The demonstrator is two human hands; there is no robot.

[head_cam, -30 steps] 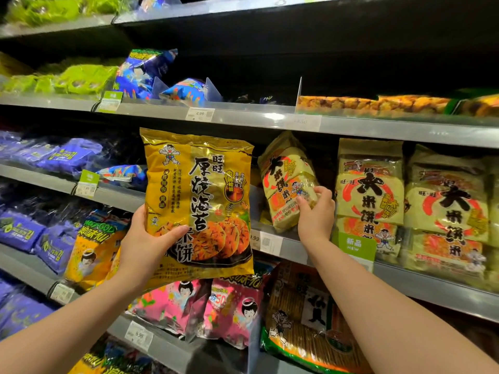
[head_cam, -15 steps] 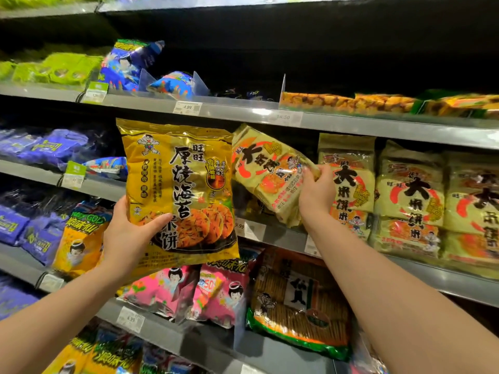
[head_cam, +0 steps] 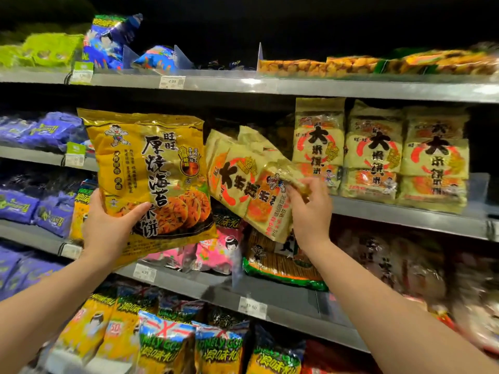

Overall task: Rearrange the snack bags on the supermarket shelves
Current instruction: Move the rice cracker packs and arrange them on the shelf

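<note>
Supermarket shelving fills the whole view, several tiers deep and stocked with snack bags.

Left hand (head_cam: pixel 108 228): the grip is closed on the lower left corner of a large yellow bag (head_cam: pixel 151 179), thumb across the front, fingers behind. The bag is held upright in the air, above and to the right of that grip, clear of the shelves.

Right hand (head_cam: pixel 310 209): the grip pinches the crinkled edge of a pale bag (head_cam: pixel 251 184). This bag hangs tilted, to the left of and below the grip, in front of the lip of the middle shelf (head_cam: pixel 405 220). Whether it touches the shelf cannot be told. A second bag of the same kind appears to lie behind it.

To the right of the right grip, a row of matching bags (head_cam: pixel 378 155) stands upright and orderly on that shelf. Behind the tilted bag the shelf shows a dark gap.

Assessment: the task is under way, not complete. Both held bags are off the shelf and neither is placed. The row on the right looks finished, while the gap between the two grips is yet to be filled. Which bag belongs there cannot be determined. Lower down, between the grips, pink bags (head_cam: pixel 216 255) lean unevenly and may need attention.
</note>
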